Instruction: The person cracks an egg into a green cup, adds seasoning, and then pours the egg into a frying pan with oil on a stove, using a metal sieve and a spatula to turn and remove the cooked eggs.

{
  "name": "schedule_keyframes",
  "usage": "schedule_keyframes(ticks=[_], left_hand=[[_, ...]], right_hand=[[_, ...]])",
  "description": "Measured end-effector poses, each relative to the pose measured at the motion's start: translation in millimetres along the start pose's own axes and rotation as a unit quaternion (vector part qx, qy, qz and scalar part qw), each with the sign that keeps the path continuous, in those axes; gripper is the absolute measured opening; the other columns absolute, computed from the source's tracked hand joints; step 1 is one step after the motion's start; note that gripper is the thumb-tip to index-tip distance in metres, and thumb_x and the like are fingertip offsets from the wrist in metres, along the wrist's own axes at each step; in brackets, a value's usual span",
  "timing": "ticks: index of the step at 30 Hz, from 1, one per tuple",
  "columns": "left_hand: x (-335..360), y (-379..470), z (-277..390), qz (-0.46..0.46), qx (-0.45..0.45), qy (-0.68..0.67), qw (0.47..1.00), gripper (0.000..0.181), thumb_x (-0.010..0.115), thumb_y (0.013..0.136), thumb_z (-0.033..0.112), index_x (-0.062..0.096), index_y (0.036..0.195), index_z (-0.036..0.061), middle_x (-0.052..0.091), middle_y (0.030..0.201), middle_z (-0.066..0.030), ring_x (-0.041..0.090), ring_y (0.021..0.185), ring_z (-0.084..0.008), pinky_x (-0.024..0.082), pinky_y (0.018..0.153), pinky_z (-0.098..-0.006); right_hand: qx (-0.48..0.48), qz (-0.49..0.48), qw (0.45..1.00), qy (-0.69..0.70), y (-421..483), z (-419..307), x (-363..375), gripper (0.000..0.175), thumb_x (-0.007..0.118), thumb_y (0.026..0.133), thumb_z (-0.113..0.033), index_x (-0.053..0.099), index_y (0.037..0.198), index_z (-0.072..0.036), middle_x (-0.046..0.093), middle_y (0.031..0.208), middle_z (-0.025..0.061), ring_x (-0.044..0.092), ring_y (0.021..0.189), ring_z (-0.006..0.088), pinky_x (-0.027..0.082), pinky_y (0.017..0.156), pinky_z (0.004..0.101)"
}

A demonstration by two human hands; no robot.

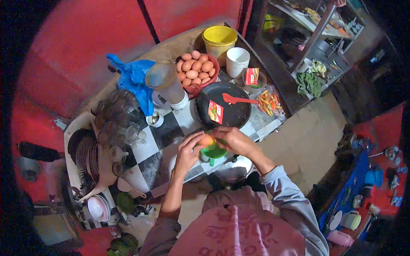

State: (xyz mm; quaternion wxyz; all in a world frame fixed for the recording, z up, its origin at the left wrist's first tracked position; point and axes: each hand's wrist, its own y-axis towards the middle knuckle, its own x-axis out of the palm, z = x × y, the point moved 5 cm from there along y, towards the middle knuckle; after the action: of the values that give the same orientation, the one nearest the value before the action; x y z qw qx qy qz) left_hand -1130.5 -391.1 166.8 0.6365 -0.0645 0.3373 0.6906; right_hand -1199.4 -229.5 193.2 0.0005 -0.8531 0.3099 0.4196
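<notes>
My left hand [188, 153] holds a brown egg [207, 140] between thumb and fingers. My right hand [235, 140] is close against the egg's other side, fingers curled; whether it grips anything is hidden. Both are above a green cup [215, 153] with a handle, near the edge of a black-and-white checkered tabletop [169, 156]. Just beyond is a black frying pan [235, 112], with a red-and-yellow packet [215, 112] inside it and a red spatula [238, 99] lying across it. Behind the pan, a red basket [215, 68] is heaped with brown eggs [196, 65].
At the back stand a yellow bucket [219, 40] and a white plastic tub [237, 62]. A bag of chili peppers [270, 101] lies right of the pan. A translucent pitcher [165, 83], a blue plastic bag [136, 75] and stacked plates [86, 156] occupy the left. A round metal lid [235, 168] is below the cup.
</notes>
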Motion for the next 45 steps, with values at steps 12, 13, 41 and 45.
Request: schedule_keyframes(ticks=[12, 13, 41, 45], left_hand=[[12.5, 9.9, 24.9, 0.012, -0.093, 0.011, 0.995, 0.038, 0.053, 0.088, 0.006, 0.049, 0.125, 0.0012, 0.056, 0.118, -0.0163, 0.054, 0.108, -0.0287, 0.042, 0.093, -0.0362], [15.6, 8.8, 22.9, 0.072, -0.107, -0.072, 0.989, 0.032, 0.049, 0.091, 0.010, 0.048, 0.122, 0.0001, 0.056, 0.119, -0.0174, 0.054, 0.110, -0.0263, 0.042, 0.093, -0.0357], [97.5, -14.7, 109.2, 0.308, -0.270, 0.080, 0.909, 0.043, 0.055, 0.090, 0.007, 0.042, 0.130, -0.0019, 0.059, 0.116, -0.0131, 0.055, 0.105, -0.0167, 0.041, 0.092, -0.0297], [64.8, -26.8, 100.4, 0.359, -0.295, 0.101, 0.879, 0.030, 0.059, 0.090, 0.012, 0.055, 0.116, -0.0023, 0.063, 0.106, -0.0098, 0.057, 0.096, -0.0138, 0.044, 0.085, -0.0275]], right_hand=[[-0.017, 0.039, 0.998, 0.045, 5.9, 7.0, -6.1, 0.032, 0.068, 0.074, -0.004, 0.056, 0.104, 0.001, 0.060, 0.099, 0.0144, 0.063, 0.089, 0.0309, 0.052, 0.076, 0.0367], [-0.028, 0.041, 0.998, 0.048, 6.6, 6.9, -8.3, 0.032, 0.068, 0.074, -0.004, 0.056, 0.104, 0.001, 0.060, 0.099, 0.0144, 0.063, 0.089, 0.0309, 0.052, 0.076, 0.0367], [0.406, 0.330, 0.789, -0.321, -230.7, 469.5, -307.2, 0.068, 0.071, 0.076, -0.045, 0.047, 0.124, -0.002, 0.049, 0.121, 0.0298, 0.057, 0.096, 0.0446, 0.048, 0.079, 0.0468], [0.431, 0.292, 0.754, -0.401, -260.4, 552.4, -321.2, 0.048, 0.067, 0.078, -0.038, 0.055, 0.108, -0.003, 0.058, 0.103, 0.0224, 0.060, 0.088, 0.0388, 0.049, 0.072, 0.0471]])
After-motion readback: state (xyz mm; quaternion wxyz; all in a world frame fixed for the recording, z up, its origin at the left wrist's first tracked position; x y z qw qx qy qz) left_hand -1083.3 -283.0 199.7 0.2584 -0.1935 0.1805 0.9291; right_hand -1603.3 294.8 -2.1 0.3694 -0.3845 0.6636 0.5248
